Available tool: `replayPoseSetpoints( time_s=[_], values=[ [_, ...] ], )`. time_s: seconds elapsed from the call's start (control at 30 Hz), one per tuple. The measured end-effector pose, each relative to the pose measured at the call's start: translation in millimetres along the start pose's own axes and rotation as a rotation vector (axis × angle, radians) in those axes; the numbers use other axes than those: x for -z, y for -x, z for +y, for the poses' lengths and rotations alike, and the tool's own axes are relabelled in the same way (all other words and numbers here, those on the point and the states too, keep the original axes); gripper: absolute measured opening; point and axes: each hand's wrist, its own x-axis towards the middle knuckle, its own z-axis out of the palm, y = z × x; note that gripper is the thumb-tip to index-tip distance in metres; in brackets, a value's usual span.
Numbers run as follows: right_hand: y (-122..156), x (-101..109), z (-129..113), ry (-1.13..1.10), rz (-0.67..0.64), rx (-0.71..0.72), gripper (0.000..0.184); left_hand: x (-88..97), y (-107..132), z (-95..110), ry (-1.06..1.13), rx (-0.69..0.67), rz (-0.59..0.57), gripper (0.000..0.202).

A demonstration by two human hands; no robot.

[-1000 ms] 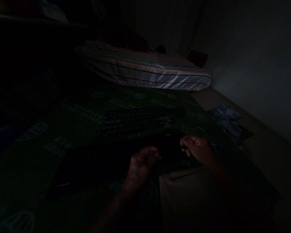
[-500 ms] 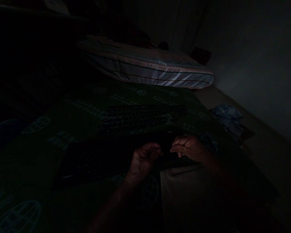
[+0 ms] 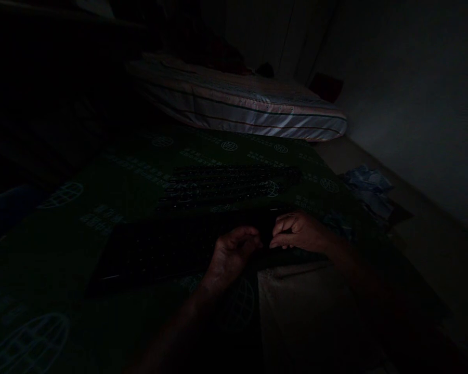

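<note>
One second on: right hand (image 3: 301, 231) brought leftward near left hand (image 3: 233, 250), right of centre, suggesting close two-handed work; both in narrow pinch, anything held too dark to tell; black dotted panel (image 3: 159, 246), centre to lower left

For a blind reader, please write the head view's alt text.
Person's left hand and right hand, both curled, nearly meet over a black panel on a green printed sheet, dimly lit. Speckled strips lie beyond, then a striped mattress.
</note>
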Motion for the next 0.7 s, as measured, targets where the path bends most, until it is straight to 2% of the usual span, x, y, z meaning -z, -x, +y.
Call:
replayPoseSetpoints(
  time_s=[0.2,0.33,0.47,0.6,0.7],
  values=[
    [-2,-11,-8,0.192,0.043,0.099,0.016,0.4,-1,-3,0.014,0.001,-0.003,0.012],
    [-4,-19,-12,0.345,0.031,0.125,0.018,0.6,-2,-3,-0.037,-0.025,0.008,0.011],
    [-3,-17,-9,0.298,0.033,0.096,0.019,0.7,-2,-4,-0.046,-0.059,-0.001,0.013],
    [5,-19,-3,0.215,0.158,0.054,0.022,0.3,-1,-5,-0.021,-0.049,-0.052,0.013],
    [9,-28,1,0.363,0.285,-0.009,0.022,-0.9,0,-6,-0.104,-0.092,-0.079,0.012]
  ],
)
